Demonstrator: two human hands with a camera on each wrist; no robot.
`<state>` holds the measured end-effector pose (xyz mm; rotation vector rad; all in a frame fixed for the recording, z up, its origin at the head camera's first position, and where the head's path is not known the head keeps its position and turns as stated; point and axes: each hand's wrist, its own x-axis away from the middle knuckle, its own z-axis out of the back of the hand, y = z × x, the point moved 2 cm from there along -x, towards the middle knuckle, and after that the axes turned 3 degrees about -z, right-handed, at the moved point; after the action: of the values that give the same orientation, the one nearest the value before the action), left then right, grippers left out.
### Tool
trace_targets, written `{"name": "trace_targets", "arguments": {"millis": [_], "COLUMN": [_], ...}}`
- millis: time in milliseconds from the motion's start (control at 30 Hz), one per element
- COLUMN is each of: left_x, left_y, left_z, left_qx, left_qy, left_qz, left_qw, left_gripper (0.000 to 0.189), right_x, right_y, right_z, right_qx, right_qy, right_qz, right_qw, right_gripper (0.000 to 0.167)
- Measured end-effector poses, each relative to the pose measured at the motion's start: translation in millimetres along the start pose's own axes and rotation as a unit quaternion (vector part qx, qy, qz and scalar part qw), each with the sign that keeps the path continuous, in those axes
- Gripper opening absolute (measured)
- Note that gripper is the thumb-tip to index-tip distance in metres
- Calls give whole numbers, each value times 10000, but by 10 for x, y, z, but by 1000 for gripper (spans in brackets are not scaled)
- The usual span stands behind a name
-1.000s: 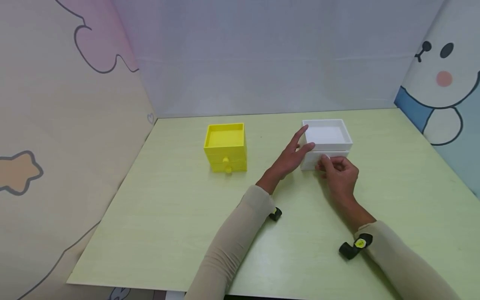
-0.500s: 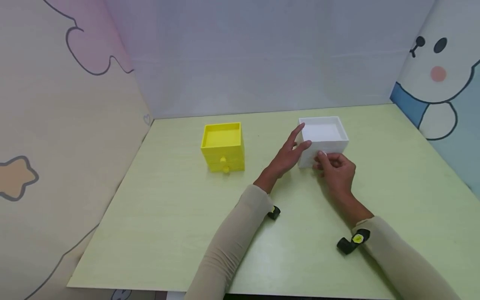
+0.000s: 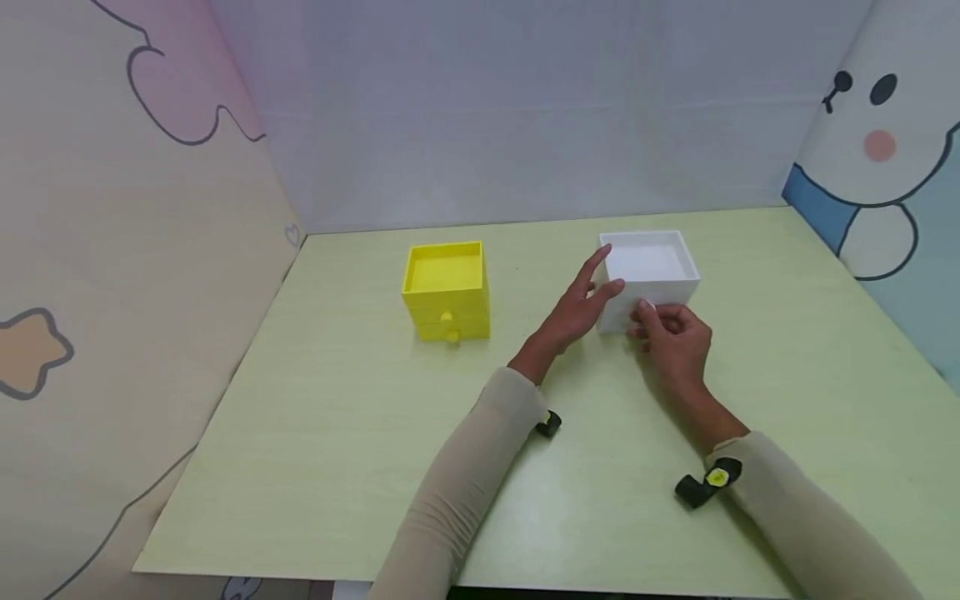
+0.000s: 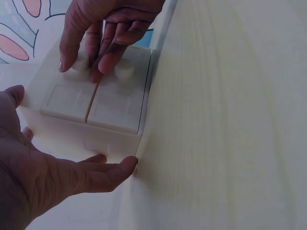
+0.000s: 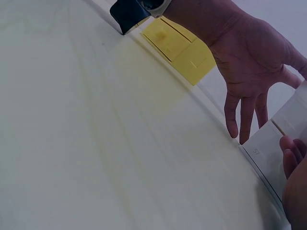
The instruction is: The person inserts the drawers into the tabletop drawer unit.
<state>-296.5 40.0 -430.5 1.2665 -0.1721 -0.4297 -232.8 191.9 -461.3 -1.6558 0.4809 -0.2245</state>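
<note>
A small white drawer box (image 3: 651, 260) with a shallow tray top stands at the back right of the table. My left hand (image 3: 576, 318) rests along its left side, fingers fairly straight, the thumb at the front corner. In the left wrist view, two drawer fronts sit flush, one over the other. Thumb and fingers of my right hand (image 3: 681, 348) pinch the upper drawer's round knob (image 4: 80, 63). The lower drawer's knob (image 4: 124, 69) shows beside those fingers, untouched by the thumb.
To the left stands a similar yellow drawer box (image 3: 447, 287) with knobs on its front. The pale table (image 3: 337, 467) meets a plain back wall (image 3: 480, 125) and printed side panels. Each sleeve cuff carries a black wrist camera (image 3: 697, 490).
A second ago the upper white drawer stood slightly out, with a seam under the tray; now it is flush. The head view has shifted slightly. Both hands keep their hold.
</note>
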Motion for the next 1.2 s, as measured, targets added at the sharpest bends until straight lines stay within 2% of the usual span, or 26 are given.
{"name": "trace_targets", "arguments": {"millis": [200,600,800,933,1067,1133,1200], "left_x": [16,-21,-26,-34,1,53,141], "left_y": [-17,21,28,44,61,69,86], "left_z": [-36,-44,-35,-7,37,73,126], "left_qx": [-34,96,-6,-418,-1132,-1477,-1803], "left_qy": [-21,30,-18,-24,137,276,450], "left_qz": [91,-76,-25,-120,-446,-605,-734], "left_qw": [10000,9999,10000,9991,9925,9868,9798], "left_gripper": [61,60,61,58,52,45,39], "right_x": [19,14,7,-9,-14,-8,-1], "right_y": [29,-38,-29,-15,-14,-23,-47], "right_z": [40,50,52,51,89,132,191], "right_qx": [67,127,272,407,1036,1637,2230], "right_qy": [27,-51,-7,60,140,306,569], "right_qz": [-210,-256,-432,-422,-125,132,435], "right_qw": [9998,9996,9987,9983,9944,9859,9722], "right_gripper": [26,24,25,26,27,26,28]}}
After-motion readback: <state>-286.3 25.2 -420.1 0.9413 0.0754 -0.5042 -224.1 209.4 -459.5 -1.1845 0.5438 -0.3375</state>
